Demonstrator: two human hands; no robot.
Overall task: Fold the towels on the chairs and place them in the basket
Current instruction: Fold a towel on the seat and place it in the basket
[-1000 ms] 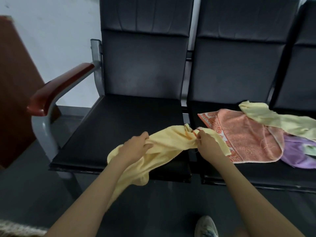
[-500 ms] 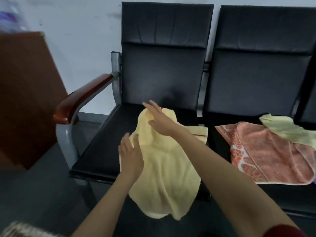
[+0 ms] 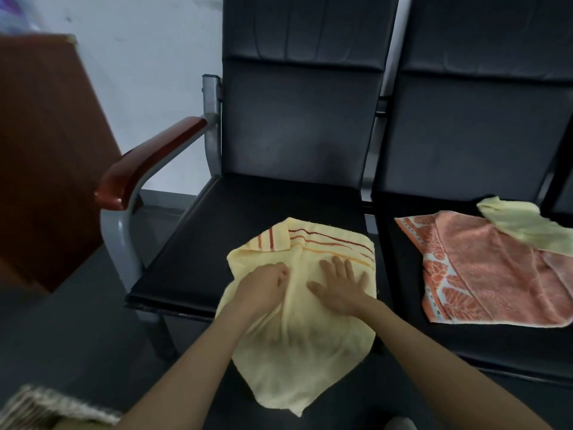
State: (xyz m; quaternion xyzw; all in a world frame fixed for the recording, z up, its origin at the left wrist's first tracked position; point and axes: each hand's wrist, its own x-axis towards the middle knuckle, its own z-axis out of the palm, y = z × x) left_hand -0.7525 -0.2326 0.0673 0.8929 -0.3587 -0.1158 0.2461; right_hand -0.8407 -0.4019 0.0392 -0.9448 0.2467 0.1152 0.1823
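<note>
Your yellow towel (image 3: 297,321) lies on the front right part of the left chair seat (image 3: 201,243). Its lower half hangs over the seat's front edge. The striped end points toward the seat's back, with the left corner flipped over.

Your left hand (image 3: 260,287) sits on the towel's left side near the front edge. Its fingers are curled and bunch a ridge of cloth that runs up the middle. Your right hand (image 3: 341,287) lies flat on the towel just beside that ridge, fingers straight and spread wide, pressing the cloth down and gripping nothing. The two hands are near each other but apart.

On the right chair seat (image 3: 465,346) an orange patterned towel (image 3: 483,274) lies spread out, reaching close to the front edge. A pale yellow-green towel (image 3: 521,225) lies over its back right corner and runs off the frame.

A red-brown armrest (image 3: 148,162) stands at the left chair's left edge. At the bottom left corner of the view there is a woven rim (image 3: 46,408), possibly the basket, but it is too blurred to be sure. It is well apart from the towels.
</note>
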